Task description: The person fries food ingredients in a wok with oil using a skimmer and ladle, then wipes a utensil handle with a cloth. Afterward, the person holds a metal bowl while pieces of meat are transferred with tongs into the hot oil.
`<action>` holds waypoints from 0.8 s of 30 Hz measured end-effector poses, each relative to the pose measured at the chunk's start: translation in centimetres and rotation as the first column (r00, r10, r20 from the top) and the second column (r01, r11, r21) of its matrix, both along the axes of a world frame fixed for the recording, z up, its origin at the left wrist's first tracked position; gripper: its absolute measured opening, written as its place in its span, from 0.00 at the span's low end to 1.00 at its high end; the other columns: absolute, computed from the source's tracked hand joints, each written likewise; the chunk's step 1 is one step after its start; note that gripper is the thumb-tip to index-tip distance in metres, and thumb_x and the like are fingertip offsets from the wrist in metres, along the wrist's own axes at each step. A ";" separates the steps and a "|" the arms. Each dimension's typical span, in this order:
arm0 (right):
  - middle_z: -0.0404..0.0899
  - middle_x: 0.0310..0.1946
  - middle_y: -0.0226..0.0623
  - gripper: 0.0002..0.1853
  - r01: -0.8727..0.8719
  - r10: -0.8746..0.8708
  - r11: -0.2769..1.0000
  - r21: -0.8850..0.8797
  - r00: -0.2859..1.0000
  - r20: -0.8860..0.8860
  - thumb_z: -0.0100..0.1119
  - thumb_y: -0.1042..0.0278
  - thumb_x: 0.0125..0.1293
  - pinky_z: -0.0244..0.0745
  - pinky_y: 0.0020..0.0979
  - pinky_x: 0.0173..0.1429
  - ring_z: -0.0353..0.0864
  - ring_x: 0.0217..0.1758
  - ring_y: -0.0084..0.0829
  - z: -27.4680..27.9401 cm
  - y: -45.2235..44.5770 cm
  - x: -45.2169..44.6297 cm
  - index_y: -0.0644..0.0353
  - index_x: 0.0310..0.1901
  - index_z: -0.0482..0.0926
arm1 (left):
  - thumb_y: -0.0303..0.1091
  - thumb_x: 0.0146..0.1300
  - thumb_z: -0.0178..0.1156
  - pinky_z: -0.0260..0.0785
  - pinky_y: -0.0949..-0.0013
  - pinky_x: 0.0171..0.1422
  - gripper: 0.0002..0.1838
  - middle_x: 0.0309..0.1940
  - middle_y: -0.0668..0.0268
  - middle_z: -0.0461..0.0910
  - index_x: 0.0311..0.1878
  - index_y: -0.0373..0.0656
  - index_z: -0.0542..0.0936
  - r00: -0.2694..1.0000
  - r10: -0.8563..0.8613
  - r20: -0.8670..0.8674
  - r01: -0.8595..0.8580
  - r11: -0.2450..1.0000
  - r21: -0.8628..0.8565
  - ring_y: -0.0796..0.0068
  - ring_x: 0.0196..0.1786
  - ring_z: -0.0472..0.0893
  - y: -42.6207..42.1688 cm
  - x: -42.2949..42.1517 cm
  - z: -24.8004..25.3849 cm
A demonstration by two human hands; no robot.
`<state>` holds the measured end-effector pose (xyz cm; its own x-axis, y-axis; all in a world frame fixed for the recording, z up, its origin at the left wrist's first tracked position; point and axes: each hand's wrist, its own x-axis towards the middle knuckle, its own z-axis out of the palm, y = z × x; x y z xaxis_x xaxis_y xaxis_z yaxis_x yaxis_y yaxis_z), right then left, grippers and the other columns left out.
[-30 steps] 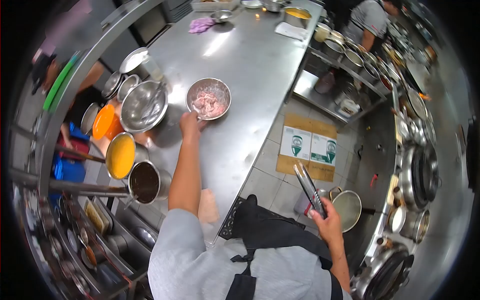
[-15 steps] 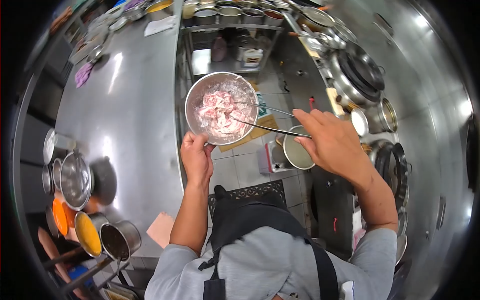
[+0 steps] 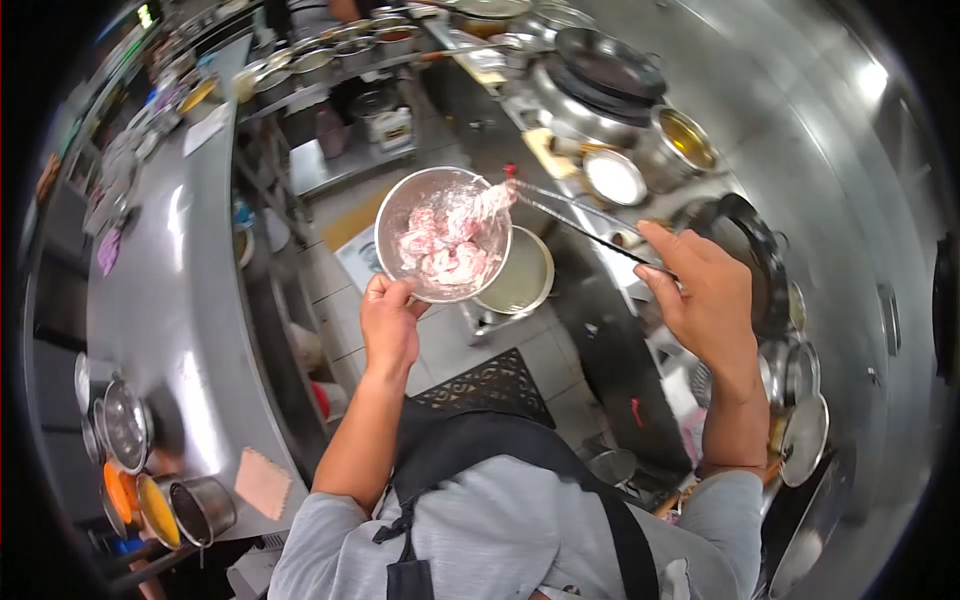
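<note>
My left hand (image 3: 392,322) grips the near rim of a metal bowl (image 3: 388,215), tilted a little and held in the air over the floor. Inside lie pieces of pale pink meat (image 3: 440,255) with a white coating. My right hand (image 3: 700,290) is closed on long metal tongs (image 3: 590,222). At the bowl's right rim, the tips of the tongs pinch a piece of coated meat (image 3: 493,201). A pot of cloudy liquid (image 3: 520,275) stands below and right of the bowl, partly hidden by it.
The steel table (image 3: 150,330) runs along my left, with metal bowls and a pot of yellow liquid (image 3: 158,510) near its left edge. On the right stove side are a wok (image 3: 735,250), a pot of oil (image 3: 685,140) and a white-filled container (image 3: 614,178).
The view has swung right toward the stove. My left hand lifted the bowl off the table. The tongs, earlier in the bowl's middle, now hold a piece up at its right rim.
</note>
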<state>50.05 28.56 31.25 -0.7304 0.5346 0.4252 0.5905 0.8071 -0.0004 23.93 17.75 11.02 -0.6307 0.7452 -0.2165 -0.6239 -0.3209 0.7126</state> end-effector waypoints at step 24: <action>0.79 0.49 0.46 0.22 0.940 -0.934 0.258 -0.223 0.302 0.191 0.59 0.52 0.59 0.72 0.43 0.56 0.78 0.54 0.45 -9.3 14.0 36.7 0.51 0.54 0.76 | 0.25 0.58 0.54 0.76 0.68 0.38 0.06 0.33 0.65 0.80 0.28 0.46 0.69 0.730 -0.683 0.019 0.683 0.728 -0.060 0.75 0.32 0.79 7.5 20.8 3.0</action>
<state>86.72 42.58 21.93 0.3498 0.9250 0.1482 0.9368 -0.3434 -0.0677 44.69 25.28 14.01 0.0426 0.9610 -0.2731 -0.6550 0.2332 0.7188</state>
